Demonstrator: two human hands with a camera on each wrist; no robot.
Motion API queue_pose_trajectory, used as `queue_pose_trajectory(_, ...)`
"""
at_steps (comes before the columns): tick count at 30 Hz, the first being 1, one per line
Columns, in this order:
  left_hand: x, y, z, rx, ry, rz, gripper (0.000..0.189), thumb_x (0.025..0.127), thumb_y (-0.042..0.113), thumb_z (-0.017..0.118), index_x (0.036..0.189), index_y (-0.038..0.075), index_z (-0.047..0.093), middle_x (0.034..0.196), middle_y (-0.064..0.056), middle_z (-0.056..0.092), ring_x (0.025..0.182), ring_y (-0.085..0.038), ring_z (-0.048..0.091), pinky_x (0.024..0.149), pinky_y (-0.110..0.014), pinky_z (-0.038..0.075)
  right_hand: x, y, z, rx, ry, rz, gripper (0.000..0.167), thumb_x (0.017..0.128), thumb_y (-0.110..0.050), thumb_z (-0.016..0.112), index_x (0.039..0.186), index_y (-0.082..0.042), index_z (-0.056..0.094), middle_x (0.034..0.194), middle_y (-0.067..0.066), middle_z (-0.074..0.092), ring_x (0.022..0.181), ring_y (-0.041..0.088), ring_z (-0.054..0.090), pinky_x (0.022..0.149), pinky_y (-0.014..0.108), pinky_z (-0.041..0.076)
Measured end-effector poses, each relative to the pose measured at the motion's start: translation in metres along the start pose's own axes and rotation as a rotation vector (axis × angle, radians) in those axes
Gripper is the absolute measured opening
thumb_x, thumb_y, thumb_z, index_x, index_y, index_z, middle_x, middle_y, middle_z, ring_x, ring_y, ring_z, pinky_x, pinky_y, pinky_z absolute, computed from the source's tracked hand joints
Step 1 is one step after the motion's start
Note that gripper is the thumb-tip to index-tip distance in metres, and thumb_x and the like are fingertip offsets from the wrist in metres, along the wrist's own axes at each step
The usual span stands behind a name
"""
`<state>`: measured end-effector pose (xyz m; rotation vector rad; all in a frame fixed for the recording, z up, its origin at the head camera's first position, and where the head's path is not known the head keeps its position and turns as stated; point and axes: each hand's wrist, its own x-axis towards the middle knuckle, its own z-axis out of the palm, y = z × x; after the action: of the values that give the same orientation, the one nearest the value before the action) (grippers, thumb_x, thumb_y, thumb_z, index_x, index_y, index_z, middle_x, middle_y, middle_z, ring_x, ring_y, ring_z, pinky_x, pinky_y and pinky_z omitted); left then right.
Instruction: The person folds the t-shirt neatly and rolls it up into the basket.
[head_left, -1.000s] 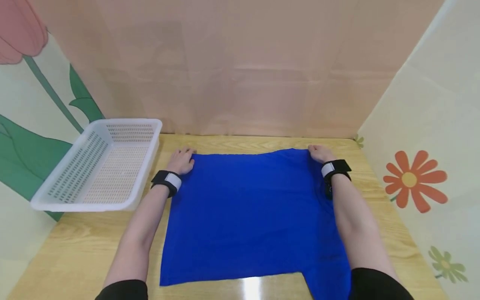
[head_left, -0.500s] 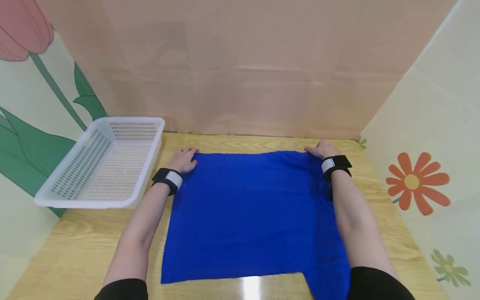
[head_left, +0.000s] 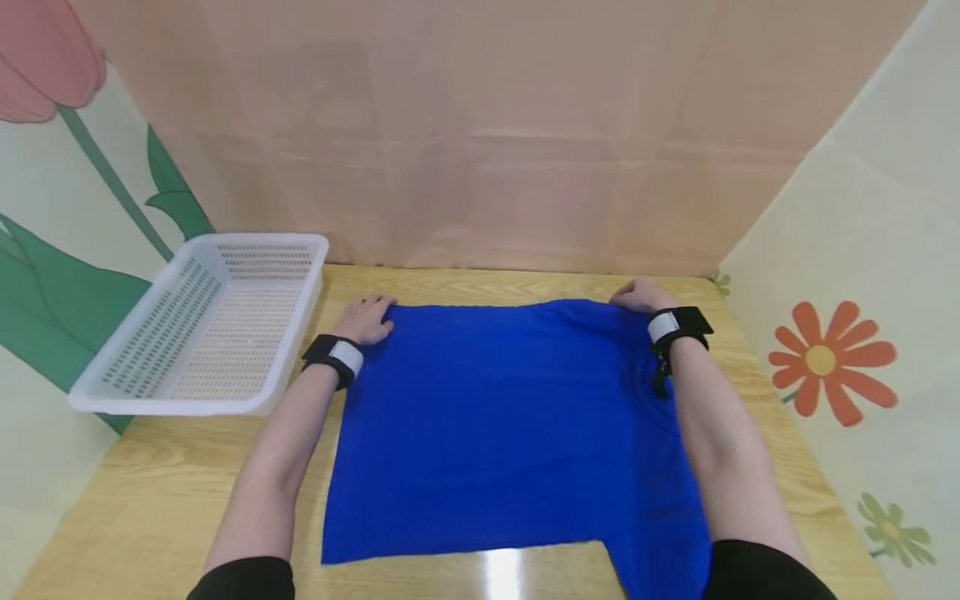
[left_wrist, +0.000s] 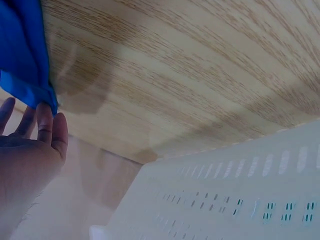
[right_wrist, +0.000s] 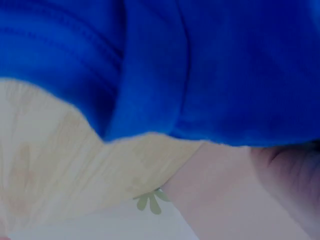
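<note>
A blue T-shirt (head_left: 487, 425) lies folded flat on the wooden table, its sleeve hanging toward the near right and a curved neckline seam beneath my right wrist. My left hand (head_left: 365, 320) rests at the shirt's far left corner; in the left wrist view its loosely extended fingers (left_wrist: 44, 122) touch the hem. At the far right corner, my right hand (head_left: 641, 294) has its fingers bent down over the edge and pinches the fabric. Only a blurred part of that hand (right_wrist: 292, 180) appears beside the cloth edge in the right wrist view.
A white perforated plastic basket (head_left: 273, 392) stands at the left, close to my left forearm. The wooden table (head_left: 172, 492) ends at a pinkish backdrop (head_left: 487, 167) behind the shirt. A flower-printed wall panel (head_left: 885, 275) borders the right side.
My right hand has shifted slightly at the far right corner, and its fingers have bent over the edge again. The left hand stays at its corner; the shirt has barely moved.
</note>
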<state>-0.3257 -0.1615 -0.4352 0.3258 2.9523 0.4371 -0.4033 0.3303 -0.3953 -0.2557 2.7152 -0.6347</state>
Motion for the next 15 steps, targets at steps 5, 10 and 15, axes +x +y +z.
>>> queue_pose_trajectory(5,0.001,-0.001,0.001,-0.016,-0.007,0.008,0.046,0.089,0.018,0.049,0.132,0.007,0.038,0.135,-0.016,0.033,0.118,-0.044,0.027,0.097,-0.053,0.019,-0.005,-0.003,-0.008,0.222,0.136,-0.161,0.034,0.08,0.008,0.043,0.108,0.002,0.061,0.111,0.023,0.053,0.05,0.017,0.045,0.044,0.029,0.039)
queue_pose_trajectory(10,0.0,-0.003,0.001,-0.026,-0.004,0.006,0.046,0.089,0.019,0.05,0.132,0.008,0.039,0.135,-0.016,0.033,0.119,-0.043,0.026,0.097,-0.053,0.019,-0.018,-0.015,-0.016,0.347,0.388,-0.316,0.047,0.079,0.011,0.038,0.111,-0.013,0.063,0.082,0.017,0.052,0.03,0.011,0.026,0.029,0.027,0.027)
queue_pose_trajectory(15,-0.001,-0.006,0.003,-0.024,-0.009,-0.002,0.046,0.089,0.019,0.049,0.132,0.008,0.038,0.135,-0.017,0.032,0.12,-0.042,0.025,0.097,-0.052,0.018,-0.022,-0.013,-0.013,0.084,0.58,-0.319,0.047,0.082,0.006,0.039,0.118,-0.017,0.059,0.074,0.018,0.049,0.046,0.029,0.043,0.041,0.036,0.034)
